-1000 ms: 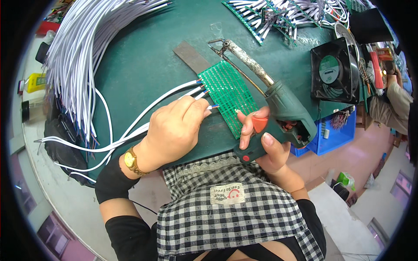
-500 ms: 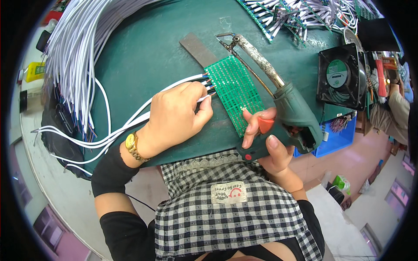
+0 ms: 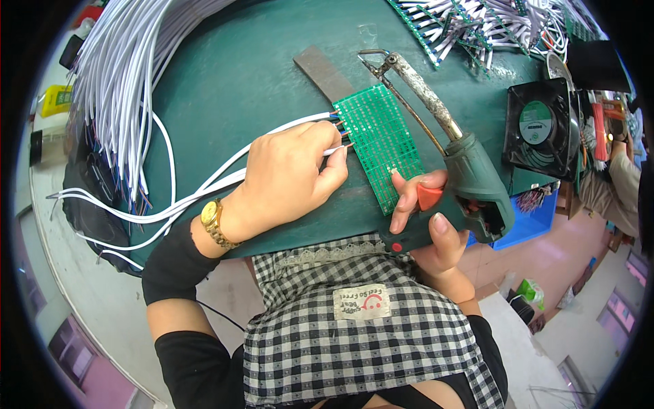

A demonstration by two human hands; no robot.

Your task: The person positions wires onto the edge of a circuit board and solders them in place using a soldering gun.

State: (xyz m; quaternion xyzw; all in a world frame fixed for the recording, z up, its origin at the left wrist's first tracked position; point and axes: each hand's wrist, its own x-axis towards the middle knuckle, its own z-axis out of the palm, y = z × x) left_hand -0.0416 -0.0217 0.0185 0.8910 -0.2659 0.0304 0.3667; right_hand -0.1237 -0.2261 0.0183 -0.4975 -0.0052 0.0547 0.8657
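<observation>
Shift since earlier: left hand had slid its white wire ends up against the green perforated board; the view had crept closer.
Left hand: fingers pinched narrow on the wire ends at the board's left edge.
Right hand: wrapped round the soldering gun, forefinger on the red trigger, tip beyond the board's far end.
Meaning: joints looked ready for soldering.
Edges: board lay near the surface front edge.
Open room: bare green stretch behind the board; wire bundle left, fan right.
</observation>
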